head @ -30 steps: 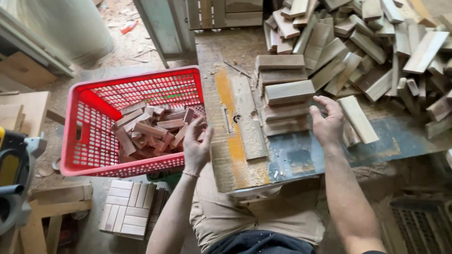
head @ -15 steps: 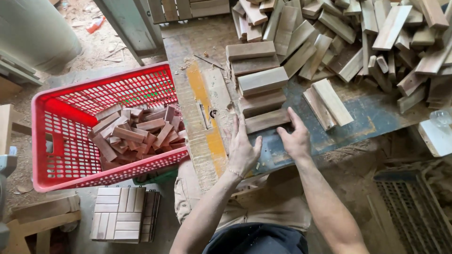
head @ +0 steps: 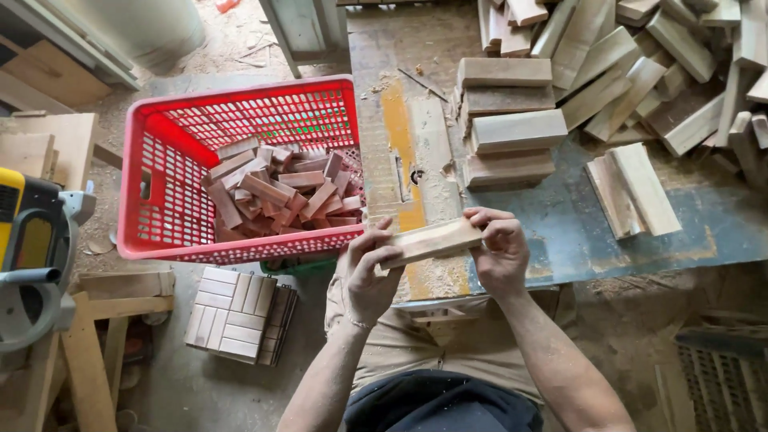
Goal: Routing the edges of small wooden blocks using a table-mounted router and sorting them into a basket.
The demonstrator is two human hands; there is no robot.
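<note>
Sawdusty workbench (head: 608,232) below — left hand (head: 370,276), right hand (head: 500,252) each grip wooden block (head: 432,240) by its ends.

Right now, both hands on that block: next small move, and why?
Probably lower the wooden block onto the bench near the stack of blocks. Left hand and right hand hold its ends in the air; similar blocks are stacked just beyond.

A woodworking shop: sawdust on the workbench (head: 576,232), piled wood blocks (head: 640,56), a saw (head: 32,248).
</note>
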